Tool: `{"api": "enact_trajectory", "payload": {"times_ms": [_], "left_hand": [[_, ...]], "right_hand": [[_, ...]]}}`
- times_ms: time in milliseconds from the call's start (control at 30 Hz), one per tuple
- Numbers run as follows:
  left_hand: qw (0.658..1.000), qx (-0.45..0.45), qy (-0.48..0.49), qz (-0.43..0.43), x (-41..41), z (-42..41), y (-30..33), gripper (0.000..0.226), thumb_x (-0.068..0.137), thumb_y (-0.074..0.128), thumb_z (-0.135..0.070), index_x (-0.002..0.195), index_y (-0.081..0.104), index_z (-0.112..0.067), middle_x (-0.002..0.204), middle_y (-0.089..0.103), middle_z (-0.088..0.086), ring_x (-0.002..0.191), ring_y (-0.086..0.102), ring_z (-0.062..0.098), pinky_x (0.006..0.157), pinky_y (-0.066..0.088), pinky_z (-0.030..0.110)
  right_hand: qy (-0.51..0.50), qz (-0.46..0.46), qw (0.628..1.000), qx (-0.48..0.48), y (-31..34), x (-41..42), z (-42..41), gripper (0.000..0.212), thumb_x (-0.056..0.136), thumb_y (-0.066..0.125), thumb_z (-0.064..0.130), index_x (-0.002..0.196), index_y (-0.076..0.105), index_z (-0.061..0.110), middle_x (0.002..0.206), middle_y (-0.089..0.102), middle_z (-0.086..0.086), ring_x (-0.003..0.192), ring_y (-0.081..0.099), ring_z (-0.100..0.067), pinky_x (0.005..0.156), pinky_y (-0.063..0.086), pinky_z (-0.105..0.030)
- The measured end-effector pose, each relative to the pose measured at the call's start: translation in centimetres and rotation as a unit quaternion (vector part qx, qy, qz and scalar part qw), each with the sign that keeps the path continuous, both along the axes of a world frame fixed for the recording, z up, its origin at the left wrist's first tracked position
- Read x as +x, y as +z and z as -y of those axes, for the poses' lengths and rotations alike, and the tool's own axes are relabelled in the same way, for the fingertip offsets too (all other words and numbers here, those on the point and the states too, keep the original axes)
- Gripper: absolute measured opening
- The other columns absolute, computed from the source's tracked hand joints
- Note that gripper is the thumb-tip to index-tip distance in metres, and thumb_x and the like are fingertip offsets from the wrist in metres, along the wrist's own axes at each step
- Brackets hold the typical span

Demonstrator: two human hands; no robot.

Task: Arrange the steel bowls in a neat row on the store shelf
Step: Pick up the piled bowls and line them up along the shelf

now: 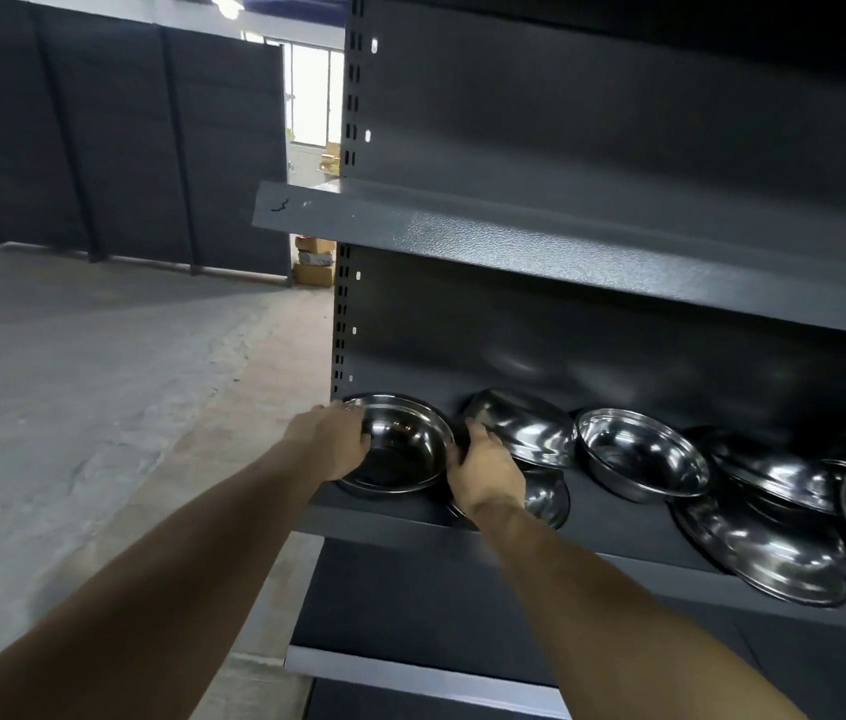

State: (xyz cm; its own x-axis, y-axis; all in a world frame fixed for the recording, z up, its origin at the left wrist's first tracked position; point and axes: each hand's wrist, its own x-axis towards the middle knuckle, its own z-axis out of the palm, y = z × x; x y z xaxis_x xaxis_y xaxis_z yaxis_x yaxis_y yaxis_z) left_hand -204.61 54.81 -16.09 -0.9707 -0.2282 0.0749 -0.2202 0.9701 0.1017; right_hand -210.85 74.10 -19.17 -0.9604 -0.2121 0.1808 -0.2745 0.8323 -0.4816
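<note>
Dark grey steel shelving fills my view, with bare concrete floor off to the side, and the shelf [400, 517] I'm working on carries a scatter of steel bowls. At its left end, close against the upright post [342, 314], sits the first bowl [400, 449], mouth up. I have it between both hands: my left hand [338, 439] cups the left rim with fingers curled over the edge, and my right hand [483, 470] presses the right rim, fingers bent but not closed into a fist. Holding both sides lets me square it to the corner so it can anchor the row. Just beside it, the tilted bowl [530, 428] leans on another bowl [545, 498] that my right wrist partly hides. Further right, an upright bowl [639, 449] stands apart, and beyond it the jumbled bowls [774, 543] overlap near the front edge, so I judge most of the row is yet to be set.
</note>
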Motion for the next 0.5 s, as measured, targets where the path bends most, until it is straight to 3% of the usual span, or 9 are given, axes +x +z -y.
{"api": "enact_trajectory", "payload": {"times_ms": [167,500], "left_hand": [[0.999,-0.011,-0.035,0.009,-2.3,-3.6,0.5,0.050,0.098,0.038,-0.043,0.139,0.047,-0.016,0.143,0.049,0.008,0.126,0.050,0.030,0.099,0.044,0.043],[0.996,-0.004,-0.092,0.019,-7.4,-10.3,1.6,0.051,0.098,0.038,-0.046,0.138,0.046,-0.016,0.137,0.051,0.009,0.126,0.049,0.028,0.100,0.043,0.041]], "right_hand": [[-0.064,-0.028,0.997,-0.016,1.5,-1.5,-4.0,0.031,0.096,0.046,0.035,0.117,0.051,0.013,0.114,0.066,-0.012,0.106,0.063,-0.033,0.081,0.048,-0.036],[-0.144,0.014,0.989,-0.013,1.5,-4.2,-11.7,0.044,0.097,0.044,0.042,0.128,0.047,0.011,0.126,0.058,-0.015,0.113,0.059,-0.036,0.089,0.048,-0.040]]}}
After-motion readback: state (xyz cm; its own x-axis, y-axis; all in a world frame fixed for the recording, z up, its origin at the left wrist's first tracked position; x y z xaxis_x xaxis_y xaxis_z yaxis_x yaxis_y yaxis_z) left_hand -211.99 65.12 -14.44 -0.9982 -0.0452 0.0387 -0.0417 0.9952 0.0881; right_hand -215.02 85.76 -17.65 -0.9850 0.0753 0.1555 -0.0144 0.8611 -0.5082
